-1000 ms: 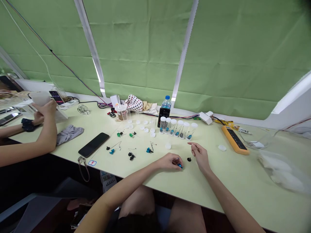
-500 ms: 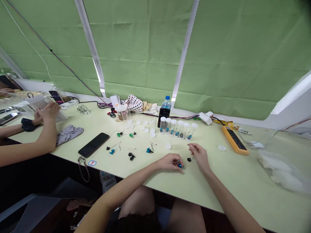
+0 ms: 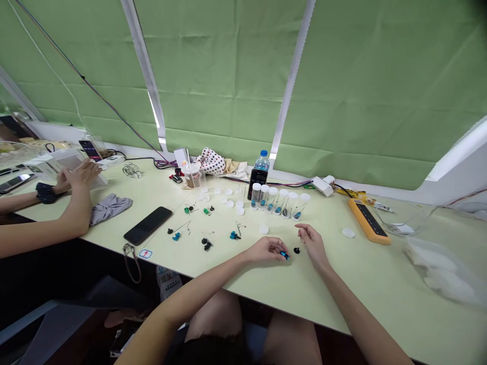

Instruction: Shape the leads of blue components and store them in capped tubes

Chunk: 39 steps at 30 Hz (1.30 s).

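My left hand point(image 3: 268, 248) is closed round a small blue part point(image 3: 283, 255) low over the table. To its right, my right hand point(image 3: 312, 242) hovers with thumb and forefinger near each other; whether anything thin is between them is too small to tell. A small black part point(image 3: 297, 250) lies on the table between the two hands. Behind the hands, several capped clear tubes point(image 3: 283, 203) stand in a row, with blue and dark parts inside. Small groups of parts lie to the left: blue point(image 3: 234, 235), black point(image 3: 206, 244) and green point(image 3: 206, 211), with thin metal pieces.
A black phone point(image 3: 148, 225) lies left, by a grey cloth point(image 3: 110, 208). White caps point(image 3: 229, 204), an upright phone point(image 3: 257, 182) and a bottle point(image 3: 262, 161) are behind. An orange power strip point(image 3: 368, 221) and a plastic bag point(image 3: 441, 268) lie right. Another person's hands point(image 3: 81, 175) are far left.
My left hand has shifted slightly, its fingers drawn more over the blue part. My right hand has barely moved. The other person's hands have moved a little on the white box.
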Each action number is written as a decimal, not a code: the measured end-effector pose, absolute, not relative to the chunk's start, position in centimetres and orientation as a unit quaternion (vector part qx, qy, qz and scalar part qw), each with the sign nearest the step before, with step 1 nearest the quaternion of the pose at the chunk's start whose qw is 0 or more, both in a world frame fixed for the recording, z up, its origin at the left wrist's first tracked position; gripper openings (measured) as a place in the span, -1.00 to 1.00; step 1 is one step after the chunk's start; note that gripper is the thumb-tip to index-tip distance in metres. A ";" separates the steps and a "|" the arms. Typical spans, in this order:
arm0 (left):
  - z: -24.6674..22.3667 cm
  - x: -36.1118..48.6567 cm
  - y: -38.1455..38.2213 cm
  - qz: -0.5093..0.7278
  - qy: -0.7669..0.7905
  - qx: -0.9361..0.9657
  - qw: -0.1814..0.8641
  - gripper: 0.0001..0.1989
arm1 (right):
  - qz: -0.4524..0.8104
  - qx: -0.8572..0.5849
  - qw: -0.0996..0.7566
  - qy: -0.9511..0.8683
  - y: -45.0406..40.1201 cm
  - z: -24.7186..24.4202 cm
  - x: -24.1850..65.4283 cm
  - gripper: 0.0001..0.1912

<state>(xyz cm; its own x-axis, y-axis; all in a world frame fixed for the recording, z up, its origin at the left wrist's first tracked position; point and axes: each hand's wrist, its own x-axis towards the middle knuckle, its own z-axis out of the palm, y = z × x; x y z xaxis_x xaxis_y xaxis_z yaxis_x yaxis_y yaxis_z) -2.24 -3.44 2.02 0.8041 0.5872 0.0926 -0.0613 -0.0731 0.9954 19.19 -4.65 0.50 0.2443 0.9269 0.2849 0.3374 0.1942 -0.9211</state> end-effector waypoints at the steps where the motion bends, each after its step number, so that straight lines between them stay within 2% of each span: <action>1: 2.1 -2.3 -3.4 0.242 0.196 0.692 0.651 -0.58 | 0.274 -0.578 0.526 -0.561 -4.6 0.5 19.3 -0.68; 6: 2.2 -2.4 -3.4 0.218 0.183 0.701 0.654 -0.59 | 0.258 -0.595 0.439 -0.623 -4.5 0.4 19.4 -0.74; 14: 2.4 -2.3 -3.3 0.233 0.170 0.652 0.701 -0.58 | 0.198 -0.626 0.395 -0.643 -4.6 0.9 19.6 -0.80; 20: 3.1 -2.9 -3.1 0.250 0.169 0.551 0.778 -0.56 | 0.187 -0.645 0.352 -0.652 -4.2 0.4 19.7 -0.85; 25: 3.2 -3.5 -2.8 0.255 0.171 0.510 0.803 -0.56 | 0.158 -0.640 0.345 -0.669 -4.4 1.2 19.4 -0.79; 28: 3.0 -3.4 -2.8 0.259 0.179 0.519 0.795 -0.56 | 0.185 -0.597 0.314 -0.715 -4.9 2.7 19.8 -0.73; 32: 3.1 -3.1 -3.0 0.289 0.190 0.517 0.783 -0.57 | 0.281 -0.537 0.213 -0.766 -5.5 4.3 21.3 -0.78; 35: 3.3 -3.0 -3.0 0.316 0.197 0.516 0.771 -0.59 | 0.317 -0.536 0.185 -0.761 -5.7 4.4 22.1 -0.75; 39: 3.1 -2.9 -3.0 0.337 0.200 0.516 0.762 -0.61 | 0.318 -0.528 0.172 -0.768 -5.6 4.1 22.0 -0.81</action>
